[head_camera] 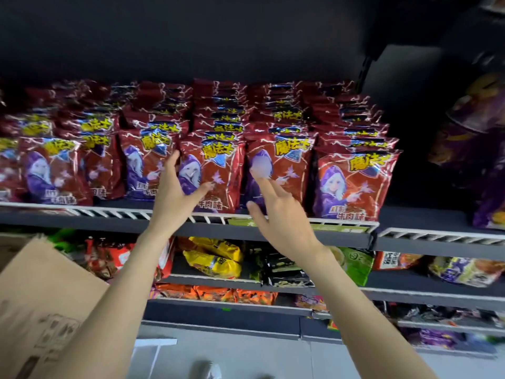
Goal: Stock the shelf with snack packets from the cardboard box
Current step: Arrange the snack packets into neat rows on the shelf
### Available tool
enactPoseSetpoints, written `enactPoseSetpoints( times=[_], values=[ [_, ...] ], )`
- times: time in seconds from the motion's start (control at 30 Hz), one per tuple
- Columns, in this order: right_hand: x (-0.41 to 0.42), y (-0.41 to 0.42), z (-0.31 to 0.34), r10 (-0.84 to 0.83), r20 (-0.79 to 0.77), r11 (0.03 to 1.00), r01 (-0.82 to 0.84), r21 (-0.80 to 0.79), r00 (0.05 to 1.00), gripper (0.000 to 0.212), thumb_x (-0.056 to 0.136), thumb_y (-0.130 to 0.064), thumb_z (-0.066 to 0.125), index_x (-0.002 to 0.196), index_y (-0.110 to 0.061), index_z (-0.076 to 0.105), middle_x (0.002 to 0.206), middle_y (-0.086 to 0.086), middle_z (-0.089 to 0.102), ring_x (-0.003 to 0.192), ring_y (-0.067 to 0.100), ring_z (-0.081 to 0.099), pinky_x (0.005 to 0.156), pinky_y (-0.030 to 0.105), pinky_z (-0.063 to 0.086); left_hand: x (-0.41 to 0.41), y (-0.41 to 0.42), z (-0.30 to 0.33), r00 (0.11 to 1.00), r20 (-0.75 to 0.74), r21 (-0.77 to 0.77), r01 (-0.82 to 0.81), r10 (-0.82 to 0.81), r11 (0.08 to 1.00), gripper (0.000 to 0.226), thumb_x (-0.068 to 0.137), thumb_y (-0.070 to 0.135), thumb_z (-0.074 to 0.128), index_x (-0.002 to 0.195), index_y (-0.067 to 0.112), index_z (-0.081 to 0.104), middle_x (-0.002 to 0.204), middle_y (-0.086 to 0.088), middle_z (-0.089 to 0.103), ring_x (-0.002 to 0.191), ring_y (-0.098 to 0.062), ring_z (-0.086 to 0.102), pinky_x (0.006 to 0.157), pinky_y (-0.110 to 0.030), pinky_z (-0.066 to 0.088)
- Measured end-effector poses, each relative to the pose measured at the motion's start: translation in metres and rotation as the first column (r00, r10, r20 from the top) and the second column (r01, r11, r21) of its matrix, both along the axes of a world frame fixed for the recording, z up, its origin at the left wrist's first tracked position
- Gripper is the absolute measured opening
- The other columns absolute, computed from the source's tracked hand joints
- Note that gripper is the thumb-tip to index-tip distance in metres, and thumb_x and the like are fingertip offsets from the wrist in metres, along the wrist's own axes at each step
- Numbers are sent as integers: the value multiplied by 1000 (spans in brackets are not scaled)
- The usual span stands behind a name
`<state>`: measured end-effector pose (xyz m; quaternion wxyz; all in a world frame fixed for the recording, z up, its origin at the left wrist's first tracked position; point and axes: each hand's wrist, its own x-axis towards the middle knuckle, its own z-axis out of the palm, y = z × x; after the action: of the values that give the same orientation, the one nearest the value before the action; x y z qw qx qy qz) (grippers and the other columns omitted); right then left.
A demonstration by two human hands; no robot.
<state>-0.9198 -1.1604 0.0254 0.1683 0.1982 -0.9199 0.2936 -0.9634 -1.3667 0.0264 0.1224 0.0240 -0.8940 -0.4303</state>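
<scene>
Both hands, left hand (pixel 175 184) and right hand (pixel 276 212), fingers spread and gripping nothing, steady upright glossy red foil snack packets (pixel 213 176) on the dark metal shelf (pixel 341 236), probably straightening rows, brown cardboard box (pixel 46 291) lower left.

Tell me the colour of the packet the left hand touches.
Dark red packet, purple wizard; head view.

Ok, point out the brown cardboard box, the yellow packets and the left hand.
Brown cardboard box (pixel 41 291), head view, side panel.
Yellow packets (pixel 216 259), head view, front packet's face.
Left hand (pixel 175 192), head view, palm.
</scene>
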Motion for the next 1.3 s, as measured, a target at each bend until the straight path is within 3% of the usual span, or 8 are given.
enactPoseSetpoints(
  times=[0.17,0.27,0.4,0.6,0.73,0.87,1.13,1.3],
  values=[
    [-7,-40,-7,2,100,998,5,-70,995,71,97,-26,51,153,-17,8,148,11,37,119,31,52,93,37,46,10,2,-3,996,-74,-61,48,-52,997,74,87,22,67,148,17,24,149,-2,32,134,-7,30,105,-14,20],
    [1,-43,-9,-73,85,984,86,-157,994,70,96,-23,53,153,-17,12,151,8,32,127,26,45,97,34,44,16,11,-5,985,-108,-32,131,-134,991,65,90,12,62,145,14,28,145,-3,35,120,8,31,103,-3,23],
    [12,-30,-8,-255,-20,960,251,-124,967,68,94,-19,54,151,-13,19,145,9,40,123,28,48,92,41,50,14,28,-9,959,-103,53,272,-266,961,71,90,9,61,148,21,22,152,6,25,139,-14,29,109,-44,37],
    [18,-6,-8,-484,-15,875,484,-5,875,67,93,-21,53,150,-9,20,146,13,39,121,32,47,86,41,50,10,64,-10,927,-141,42,357,-348,933,72,87,1,62,145,21,26,148,1,33,134,-16,37,103,-43,44],
    [19,2,-8,-558,-43,822,559,113,829,63,93,-18,53,149,-7,26,138,18,44,108,35,56,65,39,52,7,78,-11,919,-168,-39,356,-358,934,73,86,2,65,146,16,25,149,-2,32,135,-15,34,110,-22,28],
    [19,2,-8,-574,-102,798,583,155,813,59,86,-3,60,142,-3,40,131,24,48,100,39,59,59,38,53,6,84,-17,923,-163,46,360,-349,932,80,82,0,68,146,17,24,146,-4,34,132,-20,40,99,-43,48],
    [17,17,3,-590,-203,786,613,74,781,37,89,-10,60,125,-10,60,121,17,56,85,32,61,52,28,44,6,86,-21,944,-133,-31,301,-302,953,83,82,12,72,145,24,20,145,-1,37,124,-16,49,96,-33,49],
    [32,51,-14,-716,-155,687,726,17,681,43,92,-31,56,135,-31,50,153,15,22,138,43,19,102,62,32,6,78,-17,930,-196,-206,272,-312,940,90,76,35,76,145,28,18,130,-1,44,86,-13,60,59,-26,54]
  ],
)
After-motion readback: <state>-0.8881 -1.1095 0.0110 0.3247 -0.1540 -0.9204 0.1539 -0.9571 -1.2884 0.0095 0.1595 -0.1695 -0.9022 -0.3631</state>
